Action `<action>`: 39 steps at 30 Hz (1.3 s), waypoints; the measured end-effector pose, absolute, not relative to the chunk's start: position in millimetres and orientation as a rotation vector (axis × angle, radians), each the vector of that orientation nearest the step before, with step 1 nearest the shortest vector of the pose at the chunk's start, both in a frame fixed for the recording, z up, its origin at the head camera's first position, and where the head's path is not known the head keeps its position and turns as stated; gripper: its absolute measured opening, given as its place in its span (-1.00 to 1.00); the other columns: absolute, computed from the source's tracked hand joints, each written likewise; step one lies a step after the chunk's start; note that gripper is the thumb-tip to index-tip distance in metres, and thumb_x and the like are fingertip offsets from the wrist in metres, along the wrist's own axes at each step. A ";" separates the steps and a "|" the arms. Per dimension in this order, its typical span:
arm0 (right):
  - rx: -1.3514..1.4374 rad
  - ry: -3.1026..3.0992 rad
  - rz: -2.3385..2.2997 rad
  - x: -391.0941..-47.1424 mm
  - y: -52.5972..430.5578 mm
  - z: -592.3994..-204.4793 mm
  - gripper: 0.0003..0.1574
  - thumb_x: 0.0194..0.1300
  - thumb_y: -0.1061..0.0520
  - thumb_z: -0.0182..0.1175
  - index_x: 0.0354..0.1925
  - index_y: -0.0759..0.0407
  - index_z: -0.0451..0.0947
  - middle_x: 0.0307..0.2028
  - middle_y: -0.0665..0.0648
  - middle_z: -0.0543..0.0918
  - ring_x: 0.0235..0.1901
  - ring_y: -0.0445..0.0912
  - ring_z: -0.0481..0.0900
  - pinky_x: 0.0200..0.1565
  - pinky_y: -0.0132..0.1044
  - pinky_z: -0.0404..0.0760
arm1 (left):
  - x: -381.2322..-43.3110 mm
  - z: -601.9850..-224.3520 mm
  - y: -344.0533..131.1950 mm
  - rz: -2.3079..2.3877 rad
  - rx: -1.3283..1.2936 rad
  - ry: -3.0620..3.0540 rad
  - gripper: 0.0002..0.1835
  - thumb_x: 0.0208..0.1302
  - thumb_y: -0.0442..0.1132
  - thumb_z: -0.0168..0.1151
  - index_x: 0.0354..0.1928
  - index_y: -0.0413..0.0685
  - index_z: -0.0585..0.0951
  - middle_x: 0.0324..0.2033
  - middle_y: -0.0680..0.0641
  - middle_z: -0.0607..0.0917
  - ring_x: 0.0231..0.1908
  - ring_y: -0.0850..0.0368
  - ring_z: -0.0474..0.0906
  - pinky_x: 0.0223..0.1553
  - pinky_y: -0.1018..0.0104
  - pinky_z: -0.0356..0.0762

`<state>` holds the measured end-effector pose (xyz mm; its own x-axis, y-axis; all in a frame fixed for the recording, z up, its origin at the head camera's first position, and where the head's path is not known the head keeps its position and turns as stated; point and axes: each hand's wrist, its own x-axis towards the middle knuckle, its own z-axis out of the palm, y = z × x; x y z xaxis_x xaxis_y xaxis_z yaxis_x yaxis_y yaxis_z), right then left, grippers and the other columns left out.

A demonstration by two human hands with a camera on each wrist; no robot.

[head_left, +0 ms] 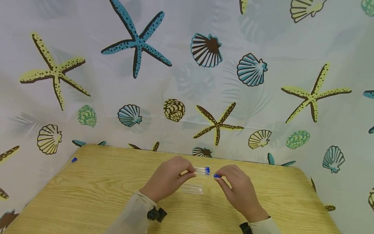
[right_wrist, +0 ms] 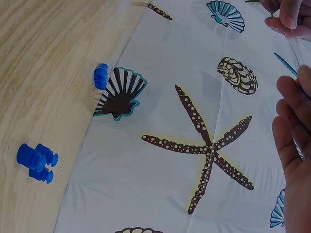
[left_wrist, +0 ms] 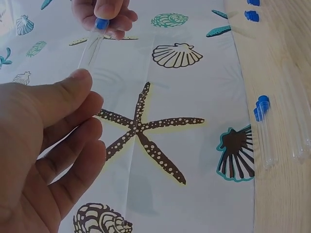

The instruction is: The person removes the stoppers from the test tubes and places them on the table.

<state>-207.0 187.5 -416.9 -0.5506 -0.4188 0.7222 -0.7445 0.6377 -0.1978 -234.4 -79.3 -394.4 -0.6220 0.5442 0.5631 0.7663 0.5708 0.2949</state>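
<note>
My left hand [head_left: 170,177] pinches a clear test tube [left_wrist: 91,51] between thumb and index finger, its other fingers loosely curled. At the tube's far end, my right hand [head_left: 241,191] holds a blue stopper [left_wrist: 101,23] between thumb and fingers. In the left wrist view the stopper sits right at the tube's mouth; how deep it goes in is hidden by the fingers. Just beyond the hands, a few tubes with blue stoppers [head_left: 207,169] lie side by side on the wooden table. Nearer, below the left fingers, lie clear tubes without stoppers [head_left: 192,189].
Several loose blue stoppers [right_wrist: 36,162] lie together near the table's back edge, behind my right hand in the head view. Another small blue piece [head_left: 74,159] lies at the table's far left edge. A curtain [head_left: 181,81] printed with shells and starfish hangs around the wooden table [head_left: 102,185].
</note>
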 end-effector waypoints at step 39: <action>0.832 -2.230 0.632 -207.5 188.4 -416.0 -0.89 0.40 0.13 0.37 -0.13 0.03 0.64 -0.26 -0.07 0.67 -0.15 -0.13 0.62 -0.16 -0.15 0.68 | -234.9 -396.2 -76.5 -0.705 -1.079 -2.391 -0.93 0.35 -0.14 0.44 -0.22 0.15 0.70 -0.28 0.19 0.71 -0.22 0.32 0.62 -0.23 0.36 0.64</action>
<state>-207.5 188.4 -416.0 -0.5751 -0.3832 0.7228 -0.7054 0.6798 -0.2007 -234.9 -76.5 -396.2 -0.6094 0.5609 0.5603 0.7751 0.5701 0.2724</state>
